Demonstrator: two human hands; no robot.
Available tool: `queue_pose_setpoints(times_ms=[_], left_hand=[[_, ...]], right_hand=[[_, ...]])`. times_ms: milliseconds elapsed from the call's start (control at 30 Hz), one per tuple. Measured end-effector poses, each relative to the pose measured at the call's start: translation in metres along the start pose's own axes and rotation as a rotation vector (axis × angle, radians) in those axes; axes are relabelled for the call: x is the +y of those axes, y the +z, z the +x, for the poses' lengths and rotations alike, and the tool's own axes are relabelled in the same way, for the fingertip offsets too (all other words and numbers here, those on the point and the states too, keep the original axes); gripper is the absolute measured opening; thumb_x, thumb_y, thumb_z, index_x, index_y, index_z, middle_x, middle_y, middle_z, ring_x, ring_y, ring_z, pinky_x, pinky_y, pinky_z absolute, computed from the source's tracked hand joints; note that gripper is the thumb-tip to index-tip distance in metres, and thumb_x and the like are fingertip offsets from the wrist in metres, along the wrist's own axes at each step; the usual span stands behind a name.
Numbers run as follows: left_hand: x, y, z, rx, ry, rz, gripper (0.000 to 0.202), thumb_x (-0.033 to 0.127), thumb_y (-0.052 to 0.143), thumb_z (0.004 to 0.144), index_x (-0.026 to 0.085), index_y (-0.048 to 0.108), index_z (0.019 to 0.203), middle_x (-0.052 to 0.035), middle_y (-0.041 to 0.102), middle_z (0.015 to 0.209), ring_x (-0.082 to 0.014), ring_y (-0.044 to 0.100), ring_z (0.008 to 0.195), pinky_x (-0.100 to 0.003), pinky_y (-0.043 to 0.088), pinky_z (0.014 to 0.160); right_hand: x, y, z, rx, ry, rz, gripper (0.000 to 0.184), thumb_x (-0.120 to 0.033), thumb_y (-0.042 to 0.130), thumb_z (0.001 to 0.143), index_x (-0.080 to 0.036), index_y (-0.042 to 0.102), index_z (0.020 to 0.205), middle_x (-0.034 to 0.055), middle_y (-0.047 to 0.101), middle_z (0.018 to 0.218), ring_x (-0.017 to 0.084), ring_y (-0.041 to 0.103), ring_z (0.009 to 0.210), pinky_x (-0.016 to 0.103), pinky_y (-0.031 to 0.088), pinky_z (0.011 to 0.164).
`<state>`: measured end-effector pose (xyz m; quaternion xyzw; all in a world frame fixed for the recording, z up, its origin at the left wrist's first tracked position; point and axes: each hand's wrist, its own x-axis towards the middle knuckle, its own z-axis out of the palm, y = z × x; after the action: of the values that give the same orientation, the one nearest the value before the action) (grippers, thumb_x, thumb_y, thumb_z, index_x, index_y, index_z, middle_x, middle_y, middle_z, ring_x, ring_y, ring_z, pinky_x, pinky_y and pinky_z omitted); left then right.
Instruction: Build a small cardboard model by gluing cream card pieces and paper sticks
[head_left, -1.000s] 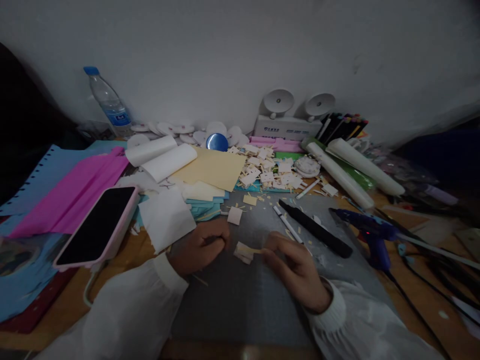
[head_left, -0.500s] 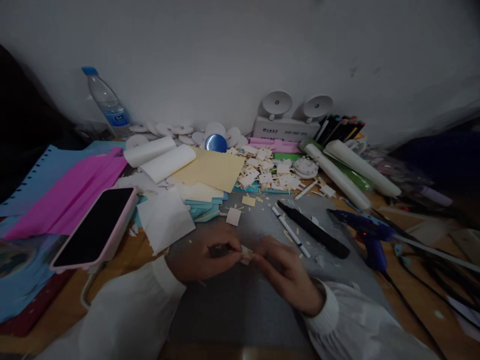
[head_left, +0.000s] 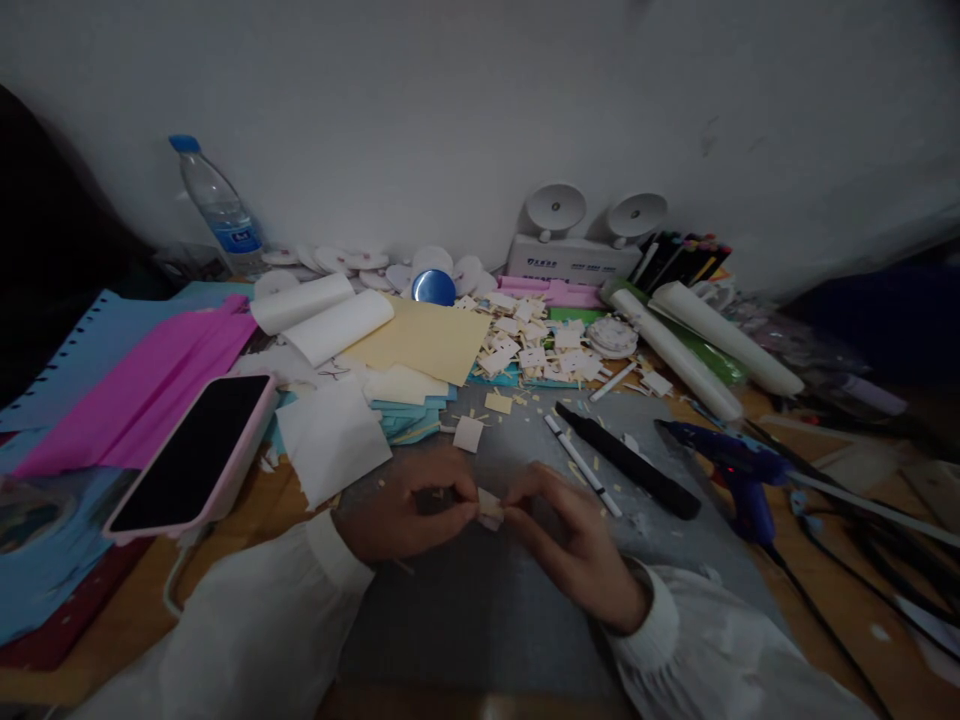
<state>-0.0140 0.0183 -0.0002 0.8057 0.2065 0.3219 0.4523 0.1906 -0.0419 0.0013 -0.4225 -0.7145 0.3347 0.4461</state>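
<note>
Over cluttered surface point(head_left: 131, 615), left of glue gun point(head_left: 739, 467), pinches paper piece point(head_left: 490, 508) with left fingers point(head_left: 444, 520) and right fingers point(head_left: 529, 487); likely adjusting, needs steadiness next.

passage, near side: bare grey mat point(head_left: 465, 620), below left hand point(head_left: 409, 505) and right hand point(head_left: 574, 545), down to the near edge; bounded by left sleeve point(head_left: 255, 610) and right sleeve point(head_left: 705, 640). gap between the hands: bridged by small paper piece point(head_left: 491, 508). beyond the hands: narrow strip of mat, interrupted by small square card point(head_left: 468, 434) and yellow scrap point(head_left: 498, 402). blocks, right: white pen point(head_left: 583, 466), black marker point(head_left: 630, 463), glue gun point(head_left: 727, 460) with trailing cord point(head_left: 825, 625). blocks, left: white paper point(head_left: 334, 440), phone point(head_left: 191, 455). blocks, far side: heap of cards point(head_left: 532, 357), white rolls point(head_left: 679, 352), wall point(head_left: 450, 120) behind.
</note>
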Motion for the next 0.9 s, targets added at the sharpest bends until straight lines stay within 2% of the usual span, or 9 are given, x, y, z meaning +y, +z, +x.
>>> queue_pose_setpoints(times_ms=[200,400,633,900], left_hand=[[0.0046,-0.001,0.0034,-0.044,0.024,0.063,0.008,0.016,0.056,0.086,0.017,0.062,0.081,-0.0037,0.059,0.077,-0.0165,0.055,0.076,-0.028,0.04,0.07],[0.0083,0.0002,0.0055,-0.046,0.015,0.09,0.009,0.018,0.056,0.086,0.016,0.064,0.081,-0.0059,0.06,0.076,-0.017,0.054,0.074,-0.028,0.041,0.067],[0.0029,-0.0004,0.0022,-0.052,-0.002,0.063,0.008,0.019,0.058,0.086,0.016,0.065,0.084,-0.0054,0.06,0.078,-0.0165,0.055,0.075,-0.028,0.04,0.068],[0.0081,-0.0013,0.0053,-0.056,-0.017,0.069,0.01,0.02,0.057,0.086,0.016,0.066,0.083,-0.0064,0.061,0.078,-0.0168,0.057,0.074,-0.028,0.042,0.066]], right_hand=[[-0.0001,0.0037,-0.0012,-0.042,0.034,-0.034,0.009,-0.019,0.056,0.09,-0.02,0.059,0.081,0.0012,0.058,0.074,0.014,0.055,0.071,0.026,0.043,0.063],[0.0018,0.0055,-0.0027,-0.054,0.047,-0.052,0.002,-0.02,0.06,0.088,-0.021,0.06,0.086,0.001,0.061,0.076,0.014,0.057,0.072,0.026,0.044,0.065],[0.0007,0.0037,-0.0027,-0.042,0.02,-0.061,0.004,-0.02,0.06,0.088,-0.02,0.061,0.084,0.0007,0.06,0.074,0.014,0.057,0.071,0.026,0.044,0.065],[0.0016,0.0045,-0.0019,-0.004,-0.007,-0.086,0.005,-0.018,0.06,0.088,-0.02,0.061,0.084,0.0006,0.059,0.073,0.014,0.056,0.069,0.025,0.045,0.062]])
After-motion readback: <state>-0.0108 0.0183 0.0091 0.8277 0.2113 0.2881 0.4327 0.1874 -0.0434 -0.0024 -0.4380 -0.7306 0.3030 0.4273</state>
